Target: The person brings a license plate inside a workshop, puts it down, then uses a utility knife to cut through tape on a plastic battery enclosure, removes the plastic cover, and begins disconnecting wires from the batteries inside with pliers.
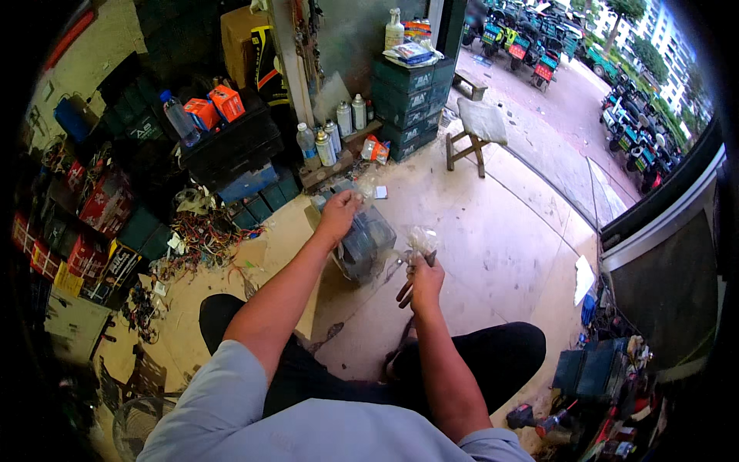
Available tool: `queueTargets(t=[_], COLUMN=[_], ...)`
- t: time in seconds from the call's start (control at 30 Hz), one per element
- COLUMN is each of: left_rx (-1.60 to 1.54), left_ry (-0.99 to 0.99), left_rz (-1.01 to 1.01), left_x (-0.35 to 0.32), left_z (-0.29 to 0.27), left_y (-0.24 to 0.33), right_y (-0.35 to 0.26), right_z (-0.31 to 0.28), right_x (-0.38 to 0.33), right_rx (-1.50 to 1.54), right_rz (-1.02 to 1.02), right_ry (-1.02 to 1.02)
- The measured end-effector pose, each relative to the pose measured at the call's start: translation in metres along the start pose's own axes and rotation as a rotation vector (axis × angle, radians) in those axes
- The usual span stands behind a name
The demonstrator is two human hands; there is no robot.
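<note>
The left hand (339, 213) grips the top of a dark block in clear plastic wrap (365, 243), fingers clamped, steadying it upright on the floor (493, 231). At its four o'clock, the right hand (425, 281) clamps pliers (408, 285) and torn wrap.

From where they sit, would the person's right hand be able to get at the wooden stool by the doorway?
Probably not without getting up. The right hand is shut on a pair of pliers near the knees, and the wooden stool stands well beyond it across bare floor. Nothing blocks the way; it just looks too far.
</note>
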State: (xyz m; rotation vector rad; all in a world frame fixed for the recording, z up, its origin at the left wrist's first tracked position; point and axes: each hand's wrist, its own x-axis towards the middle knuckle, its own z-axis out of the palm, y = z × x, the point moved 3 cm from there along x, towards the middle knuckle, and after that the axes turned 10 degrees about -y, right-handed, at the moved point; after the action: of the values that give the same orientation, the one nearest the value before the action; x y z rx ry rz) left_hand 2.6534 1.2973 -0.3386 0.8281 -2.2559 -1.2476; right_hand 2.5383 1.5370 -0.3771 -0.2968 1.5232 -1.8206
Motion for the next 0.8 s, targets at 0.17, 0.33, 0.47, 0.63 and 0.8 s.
queueTargets(t=[0.17, 0.33, 0.47, 0.63, 0.8], left_rx=[-0.508, -0.528, -0.136, -0.258, -0.555], left_ry=[-0.139, -0.351, -0.196, 0.296, 0.349], left_rz=[0.023, 0.019, 0.042, -0.082, -0.190], left_x=[-0.052, -0.081, -0.099, -0.101, -0.117], left_z=[0.004, 0.007, -0.028, -0.108, -0.120], left_y=[0.071, 0.067, 0.112, 0.109, 0.082], right_y=[-0.063, -0.118, -0.128, -0.062, -0.049], right_z=[0.047, 0.085, 0.077, 0.033, 0.072], right_x=[-0.024, -0.040, -0.036, 0.000, 0.009], right_rx=[0.472, 0.606, 0.257, -0.549, -0.929], right_rz=[0.056, 0.012, -0.003, -0.256, -0.544], right_ry=[-0.381, -0.495, -0.450, -0.104, -0.126])
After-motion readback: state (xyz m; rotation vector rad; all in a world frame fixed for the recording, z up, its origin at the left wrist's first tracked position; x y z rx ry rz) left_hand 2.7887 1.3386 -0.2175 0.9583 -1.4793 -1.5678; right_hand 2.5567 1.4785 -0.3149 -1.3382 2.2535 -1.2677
